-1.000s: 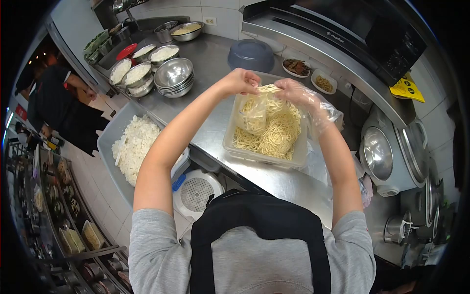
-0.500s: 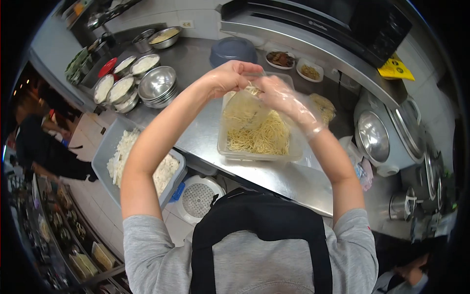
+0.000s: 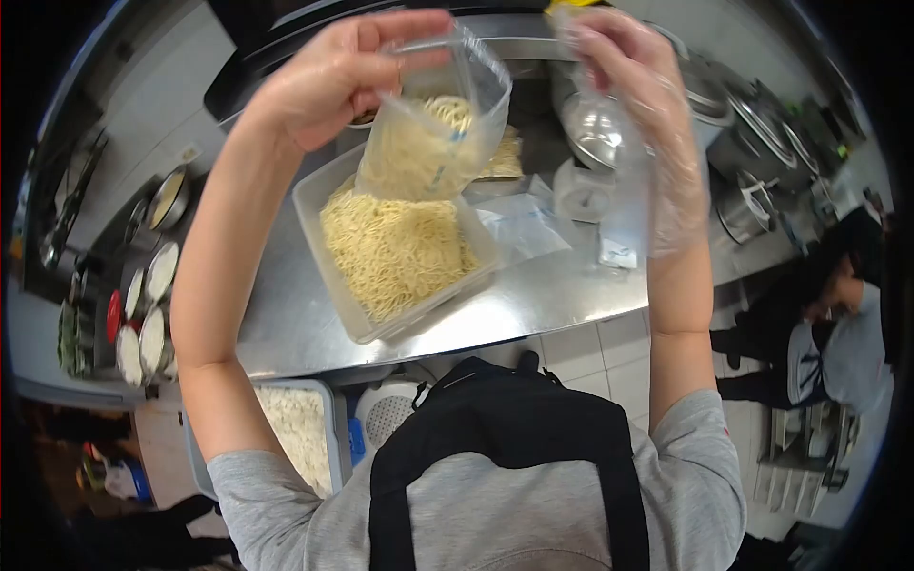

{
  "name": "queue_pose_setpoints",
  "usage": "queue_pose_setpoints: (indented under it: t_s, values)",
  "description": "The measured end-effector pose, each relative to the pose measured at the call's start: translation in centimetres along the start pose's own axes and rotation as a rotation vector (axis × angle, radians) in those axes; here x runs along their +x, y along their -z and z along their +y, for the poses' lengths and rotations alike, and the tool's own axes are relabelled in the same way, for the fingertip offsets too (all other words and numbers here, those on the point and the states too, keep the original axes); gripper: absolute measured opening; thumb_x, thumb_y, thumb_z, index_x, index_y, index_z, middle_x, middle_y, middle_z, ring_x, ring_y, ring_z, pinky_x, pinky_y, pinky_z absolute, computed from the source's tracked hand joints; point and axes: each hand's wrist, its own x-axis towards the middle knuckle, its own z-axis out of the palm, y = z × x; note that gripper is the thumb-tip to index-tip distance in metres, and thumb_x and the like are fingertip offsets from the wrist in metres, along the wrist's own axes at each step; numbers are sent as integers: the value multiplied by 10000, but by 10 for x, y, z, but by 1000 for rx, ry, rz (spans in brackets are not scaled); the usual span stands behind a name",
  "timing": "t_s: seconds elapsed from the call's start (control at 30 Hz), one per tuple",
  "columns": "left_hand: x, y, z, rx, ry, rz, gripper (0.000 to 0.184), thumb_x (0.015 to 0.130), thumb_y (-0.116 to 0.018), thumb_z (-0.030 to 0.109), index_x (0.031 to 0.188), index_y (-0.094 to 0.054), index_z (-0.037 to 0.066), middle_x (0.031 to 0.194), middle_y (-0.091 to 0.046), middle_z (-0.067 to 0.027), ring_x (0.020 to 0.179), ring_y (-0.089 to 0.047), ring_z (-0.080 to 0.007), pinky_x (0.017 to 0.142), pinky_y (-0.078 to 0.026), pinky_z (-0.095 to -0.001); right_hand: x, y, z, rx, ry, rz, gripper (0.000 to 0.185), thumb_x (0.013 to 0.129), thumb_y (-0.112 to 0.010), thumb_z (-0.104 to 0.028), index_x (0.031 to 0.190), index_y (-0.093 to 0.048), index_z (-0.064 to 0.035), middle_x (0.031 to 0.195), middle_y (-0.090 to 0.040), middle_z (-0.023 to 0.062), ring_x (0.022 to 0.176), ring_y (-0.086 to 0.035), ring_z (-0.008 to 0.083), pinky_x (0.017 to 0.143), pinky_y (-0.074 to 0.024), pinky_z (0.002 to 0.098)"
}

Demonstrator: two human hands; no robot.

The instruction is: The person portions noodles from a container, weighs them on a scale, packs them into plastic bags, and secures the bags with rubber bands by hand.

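Observation:
My left hand (image 3: 328, 81) grips the mouth of a clear plastic bag (image 3: 405, 157) with pale yellow noodles inside. The bag hangs tilted over a translucent tub (image 3: 433, 299), hiding its back part. A heap of loose noodles (image 3: 390, 252) fills much of the tub. My right hand (image 3: 633, 62), in a loose clear plastic glove, is raised to the right, apart from the bag. Its fingers are curled together; crumpled clear plastic shows at their tips, and I cannot tell whether it is only the glove.
Right of the tub lie a flat plastic bag (image 3: 524, 228) and a white scale (image 3: 581, 195) beneath a metal bowl (image 3: 595, 133). Bowls of white food (image 3: 152, 333) stand left. Below the counter are a grey bin (image 3: 336, 428) and round stool (image 3: 386, 414). A person (image 3: 838, 333) is far right.
My hands have moved apart, the right one swinging away to the right. The bag stays with my left hand. My view has turned right, shifting the tub left.

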Motion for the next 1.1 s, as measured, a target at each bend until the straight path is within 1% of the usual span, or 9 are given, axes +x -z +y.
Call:
queue_pose_setpoints:
  t_s: [0.07, 0.1, 0.17, 0.23, 0.37, 0.47, 0.6, 0.67, 1.1]
  values:
    - [30, 7, 14, 39, -80, -110, 672, 651, -473, -71, 1313, -373, -14, 1342, -401, -142, 1254, -391, -249, 550, -441, -155, -20, 44, 16, 49, -24, 90, 194, 826, -585, -219, 805, -611, -28, 658, -552, -1, 545, -491, 68, 489, -398, 223]
    - [40, -17, 37, -304, 22, -106, 639, 683, -437, -153, 1305, -304, -89, 1358, -312, -265, 1075, -544, -206, 439, -336, -180, -32, 61, 22, 47, -99, 156, 188, 832, -589, -218, 821, -611, -31, 666, -557, -6, 537, -490, 61, 482, -398, 208]
    - [68, -35, 49, -256, -82, -62, 647, 697, -420, -174, 1322, -282, -83, 1343, -345, -249, 1240, -409, -253, 453, -339, -163, -60, 91, 41, 102, -216, 240, 184, 837, -600, -212, 853, -609, -29, 679, -568, -1, 526, -496, 56, 472, -402, 192]
    - [110, -40, 39, -246, -118, -55, 641, 707, -418, -180, 1325, -281, -77, 1356, -345, -227, 1189, -463, -234, 460, -346, -156, -90, 114, 64, 149, -250, 269, 187, 837, -606, -208, 870, -607, -23, 683, -575, 9, 524, -503, 57, 469, -407, 191]
    - [181, -86, 7, -353, -82, -40, 569, 732, -464, -158, 1285, -383, -48, 1234, -502, -160, 752, -558, -88, 448, -334, -170, -145, 141, 100, 176, -386, 254, 167, 841, -604, -194, 900, -588, -40, 702, -569, -1, 542, -498, 43, 489, -380, 172]
    - [216, -119, -23, -217, -75, -14, 525, 760, -526, -99, 1268, -430, -8, 1094, -570, -119, 524, -399, -58, 436, -321, -177, -177, 160, 119, 167, -456, 276, 166, 840, -597, -184, 900, -580, -30, 703, -574, 7, 538, -509, 54, 479, -394, 181]
    - [232, -148, -62, -296, -52, 144, 508, 757, -490, -103, 1256, -449, -21, 1080, -576, -120, 737, -556, -136, 481, -397, -201, -204, 188, 123, 168, -502, 305, 166, 834, -595, -180, 892, -576, -26, 704, -578, 12, 539, -519, 61, 472, -405, 186]
    - [225, -150, -80, 54, -143, 22, 655, 662, -425, -155, 1305, -352, -57, 1381, -347, -157, 1292, -320, -288, 477, -394, -181, -213, 198, 127, 180, -526, 306, 167, 834, -597, -185, 887, -577, -28, 702, -578, 12, 540, -518, 59, 472, -405, 187]
    - [158, -183, -105, 168, -123, -56, 709, 677, -463, -131, 1355, -304, 2, 1430, -269, -156, 1304, -301, -259, 571, -450, -244, -201, 191, 161, 170, -612, 98, 160, 832, -603, -185, 880, -588, -33, 714, -589, 24, 551, -514, 60, 485, -406, 189]
